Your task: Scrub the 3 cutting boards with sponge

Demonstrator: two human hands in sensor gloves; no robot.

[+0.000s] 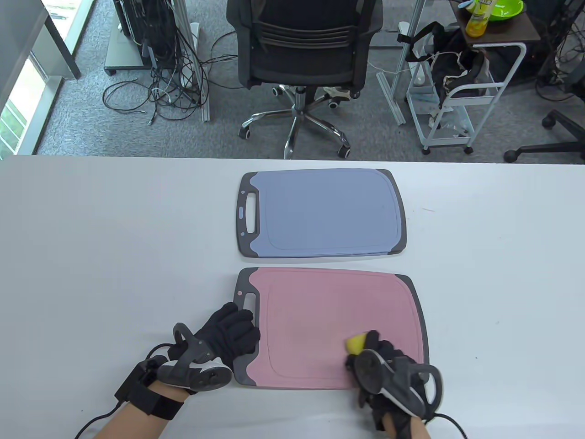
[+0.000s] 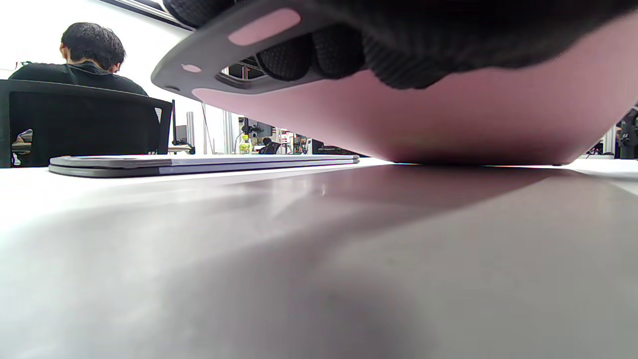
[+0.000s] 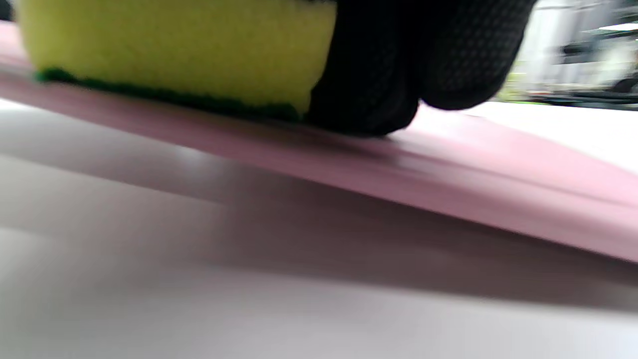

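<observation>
Right hand grips yellow-green sponge on flat pink plastic cutting board; left hand curls round its handle end, lifting it. Blue-grey board beyond looks unscrubbed; third board unseen.

Two cutting boards lie on the table: one blue board and one pink board; one yellow sponge sits on the pink one; two gloved hands show, a left hand and a right hand; beyond the far edge, one black office chair and one white cart.
</observation>
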